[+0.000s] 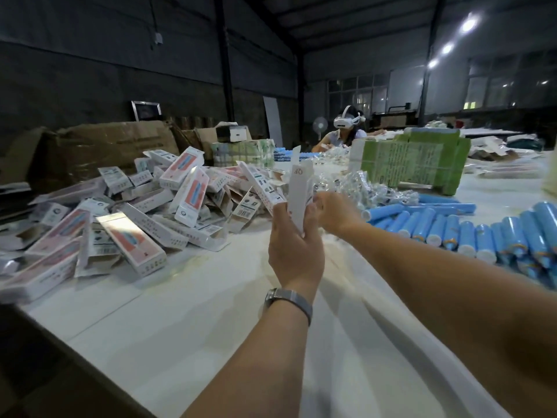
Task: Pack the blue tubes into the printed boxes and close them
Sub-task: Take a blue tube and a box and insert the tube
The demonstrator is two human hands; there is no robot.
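My left hand grips the lower part of a printed box and holds it upright above the table, its top flap standing open. My right hand is right beside the box on its right, fingers at its edge; I cannot tell whether they pinch it. A row of blue tubes lies on the white table at the right. A heap of printed boxes covers the left side of the table.
Clear plastic wrappers lie behind my hands. A green crate stands at the back right, brown cartons at the back left. Another person with a headset sits at the far end. Bare white table lies below my hands.
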